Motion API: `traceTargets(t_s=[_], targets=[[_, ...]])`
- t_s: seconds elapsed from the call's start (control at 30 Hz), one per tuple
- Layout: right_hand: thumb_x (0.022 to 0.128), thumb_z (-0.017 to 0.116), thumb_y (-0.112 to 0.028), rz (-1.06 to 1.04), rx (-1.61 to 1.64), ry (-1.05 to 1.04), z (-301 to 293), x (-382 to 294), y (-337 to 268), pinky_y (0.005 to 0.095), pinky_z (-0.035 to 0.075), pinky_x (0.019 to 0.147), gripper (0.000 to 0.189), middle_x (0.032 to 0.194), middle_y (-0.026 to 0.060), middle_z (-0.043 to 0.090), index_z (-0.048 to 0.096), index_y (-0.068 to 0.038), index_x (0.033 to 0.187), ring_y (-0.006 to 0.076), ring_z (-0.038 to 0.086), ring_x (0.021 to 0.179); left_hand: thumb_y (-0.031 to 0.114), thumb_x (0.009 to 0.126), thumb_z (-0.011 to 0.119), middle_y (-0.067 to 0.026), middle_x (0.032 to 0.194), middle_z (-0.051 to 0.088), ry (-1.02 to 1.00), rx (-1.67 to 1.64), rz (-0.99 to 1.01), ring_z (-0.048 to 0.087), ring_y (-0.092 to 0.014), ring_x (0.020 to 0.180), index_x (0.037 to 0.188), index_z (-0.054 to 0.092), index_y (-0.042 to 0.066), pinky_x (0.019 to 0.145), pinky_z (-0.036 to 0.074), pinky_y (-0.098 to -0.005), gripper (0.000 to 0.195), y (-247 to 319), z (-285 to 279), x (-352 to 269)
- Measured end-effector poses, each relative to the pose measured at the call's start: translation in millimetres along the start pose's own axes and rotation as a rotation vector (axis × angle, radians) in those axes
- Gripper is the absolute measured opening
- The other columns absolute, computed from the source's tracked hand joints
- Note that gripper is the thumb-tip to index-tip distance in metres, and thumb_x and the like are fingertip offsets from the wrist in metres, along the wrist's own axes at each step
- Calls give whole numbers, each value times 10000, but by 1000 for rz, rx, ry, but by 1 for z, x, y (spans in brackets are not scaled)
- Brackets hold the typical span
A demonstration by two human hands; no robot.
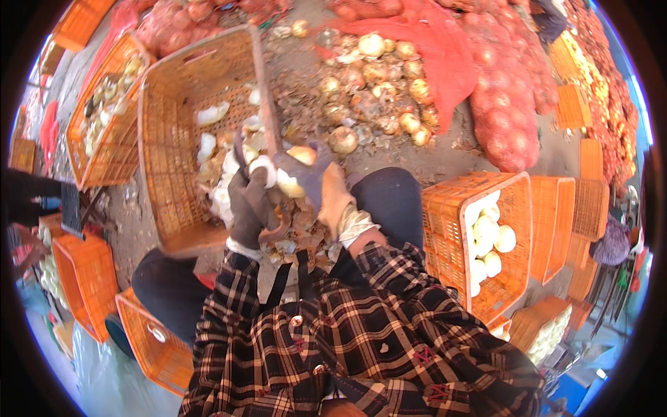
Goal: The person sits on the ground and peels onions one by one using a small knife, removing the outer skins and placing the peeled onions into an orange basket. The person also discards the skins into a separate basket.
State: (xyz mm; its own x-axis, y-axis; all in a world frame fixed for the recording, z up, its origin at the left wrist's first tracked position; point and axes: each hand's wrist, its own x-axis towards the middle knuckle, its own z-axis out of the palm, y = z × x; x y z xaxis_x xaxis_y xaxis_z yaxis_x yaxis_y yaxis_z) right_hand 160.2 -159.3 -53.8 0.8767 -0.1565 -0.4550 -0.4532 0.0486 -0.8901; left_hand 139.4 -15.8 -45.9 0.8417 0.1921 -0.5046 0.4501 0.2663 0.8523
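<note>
My left hand (252, 203), in a dark work glove, pinches a white piece of onion (264, 170) over the near side of a large orange plastic crate. Beside it my right hand (320, 180), in a grey and tan glove, grips a partly peeled onion (289, 183). A yellowish onion (302, 155) also shows at its fingers; whether it is a separate one I cannot tell. Any blade is hidden or too blurred to make out. The tilted crate (161, 151) holds onion skins and pale scraps (212, 113). Dry brown peel (305, 224) lies below my hands.
Unpeeled onions (372, 94) spill from a red mesh sack (448, 57) on the littered floor ahead. Full onion sacks (503, 104) lie right of them. By my right knee, an orange crate (443, 208) holds peeled white onions (487, 234). Another scrap crate (112, 156) stands left.
</note>
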Motion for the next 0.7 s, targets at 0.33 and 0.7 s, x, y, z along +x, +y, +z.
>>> traceTargets(t_s=[0.33,0.7], targets=[[914,723,-278,100,466,-173,-19,-4,-17,345,564,884,455,1096,100,709,628,0,1261,214,705,977,150,923,648,-51,683,619,182,179,-66,560,-152,461,1005,647,-11,409,438,-306,180,-6,-47,-2],[944,657,-376,169,872,-274,-16,-14,-28,443,546,1012,539,1326,158,642,567,-39,1355,290,642,1212,199,901,656,-99,985,677,-236,143,26,571,-77,583,1412,473,-102,480,452,-214,622,34,-24,-42]])
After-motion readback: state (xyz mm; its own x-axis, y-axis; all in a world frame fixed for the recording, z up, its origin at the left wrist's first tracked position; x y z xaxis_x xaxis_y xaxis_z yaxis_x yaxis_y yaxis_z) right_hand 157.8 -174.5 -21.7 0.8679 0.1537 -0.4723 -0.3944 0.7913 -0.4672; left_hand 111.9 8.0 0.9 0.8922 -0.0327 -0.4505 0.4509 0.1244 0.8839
